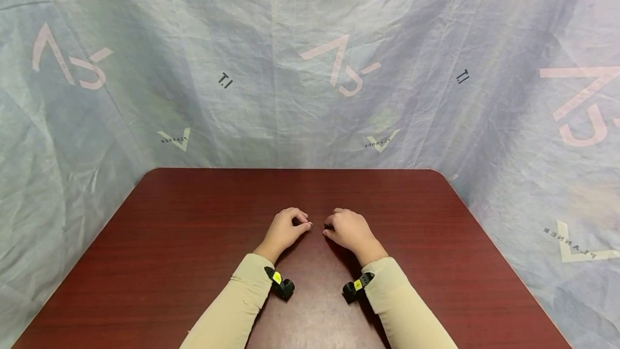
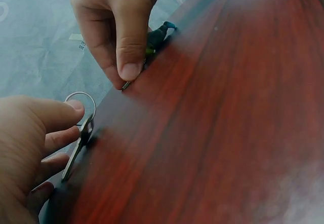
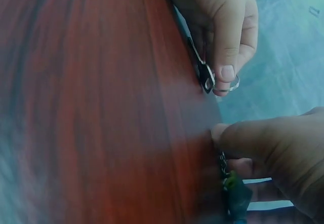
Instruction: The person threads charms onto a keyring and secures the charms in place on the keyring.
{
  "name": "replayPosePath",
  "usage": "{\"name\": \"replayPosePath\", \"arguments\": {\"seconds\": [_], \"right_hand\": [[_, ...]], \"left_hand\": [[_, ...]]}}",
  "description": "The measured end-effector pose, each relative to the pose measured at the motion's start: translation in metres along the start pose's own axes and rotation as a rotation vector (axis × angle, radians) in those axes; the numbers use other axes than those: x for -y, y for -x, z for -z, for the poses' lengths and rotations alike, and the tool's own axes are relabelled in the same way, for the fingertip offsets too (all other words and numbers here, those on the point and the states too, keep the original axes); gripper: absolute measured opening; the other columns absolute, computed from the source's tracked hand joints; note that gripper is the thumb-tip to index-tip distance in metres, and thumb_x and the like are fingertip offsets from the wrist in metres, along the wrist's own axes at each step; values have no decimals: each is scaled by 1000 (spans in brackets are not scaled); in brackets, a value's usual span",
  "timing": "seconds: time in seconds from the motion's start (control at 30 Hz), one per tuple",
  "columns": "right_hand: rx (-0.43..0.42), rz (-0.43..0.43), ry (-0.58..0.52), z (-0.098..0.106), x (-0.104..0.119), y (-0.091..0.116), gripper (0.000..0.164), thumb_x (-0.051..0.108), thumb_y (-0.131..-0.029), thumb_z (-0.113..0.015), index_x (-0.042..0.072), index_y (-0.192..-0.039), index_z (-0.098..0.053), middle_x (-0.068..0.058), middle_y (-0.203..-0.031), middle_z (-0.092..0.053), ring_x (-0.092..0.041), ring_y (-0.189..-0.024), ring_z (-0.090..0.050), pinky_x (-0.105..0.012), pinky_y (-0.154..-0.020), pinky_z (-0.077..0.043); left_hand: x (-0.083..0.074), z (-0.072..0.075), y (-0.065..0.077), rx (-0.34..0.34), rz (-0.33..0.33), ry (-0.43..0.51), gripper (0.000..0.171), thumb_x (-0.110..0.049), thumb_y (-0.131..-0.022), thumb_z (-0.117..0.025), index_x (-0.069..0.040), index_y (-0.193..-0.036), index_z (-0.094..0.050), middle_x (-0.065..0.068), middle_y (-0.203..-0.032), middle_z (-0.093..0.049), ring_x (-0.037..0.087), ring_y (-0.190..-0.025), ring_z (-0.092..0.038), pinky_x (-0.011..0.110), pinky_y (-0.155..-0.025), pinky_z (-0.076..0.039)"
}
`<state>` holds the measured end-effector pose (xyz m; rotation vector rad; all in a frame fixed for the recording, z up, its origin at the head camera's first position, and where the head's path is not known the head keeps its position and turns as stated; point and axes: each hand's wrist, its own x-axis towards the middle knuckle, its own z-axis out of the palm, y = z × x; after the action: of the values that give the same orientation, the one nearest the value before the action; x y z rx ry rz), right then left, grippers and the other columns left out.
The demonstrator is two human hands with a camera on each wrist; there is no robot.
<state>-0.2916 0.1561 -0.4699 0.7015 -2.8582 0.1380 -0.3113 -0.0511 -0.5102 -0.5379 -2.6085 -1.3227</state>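
Note:
My left hand pinches a thin metal split ring between thumb and fingertips. A key with a dark head hangs from that ring, low over the tabletop. Facing it, a short gap away, my right hand pinches the end of a small chain between thumb and forefinger. On this chain is a dark green charm with a bluish tip and a yellow-green bit at its top. The right fingers partly cover the chain end. The ring and the chain are apart.
A reddish-brown wooden table with rounded far corners lies under both hands. Printed grey sheeting hangs behind the table and along its sides. Black wrist cameras are strapped over both beige sleeves.

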Motion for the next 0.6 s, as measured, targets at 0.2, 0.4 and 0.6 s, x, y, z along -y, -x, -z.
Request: {"name": "replayPosePath", "arguments": {"seconds": [0.2, 0.4, 0.6], "right_hand": [[-40, 48, 53, -2, 3, -1, 7, 20, -87, -76, 16, -91, -80, 1, -86, -66, -19, -78, -67, -39, -68, -57], [-101, 53, 70, -5, 2, -1, 6, 18, -91, -73, 16, -91, -79, 1, -88, -71, -19, -78, -70, -39, -67, -58], [-139, -1, -38, -8, -3, -1, 6, 21, -94, -72, 20, -91, -77, 5, -88, -73, -18, -79, -71, -41, -69, -58]], "left_hand": [[0, 1, 1, 1, 4, 18, 17, -21, -90, -79, -20, -80, -65, -1, -105, -73, 24, -105, -66, 42, -92, -52], [-1, 0, 0, -1, 29, 68, 16, -22, -90, -79, -20, -81, -66, -3, -102, -74, 20, -102, -68, 40, -92, -53], [-3, 1, 1, -13, 16, 121, 12, -19, -90, -79, -19, -83, -68, -6, -98, -75, 14, -95, -69, 35, -86, -55]]}}
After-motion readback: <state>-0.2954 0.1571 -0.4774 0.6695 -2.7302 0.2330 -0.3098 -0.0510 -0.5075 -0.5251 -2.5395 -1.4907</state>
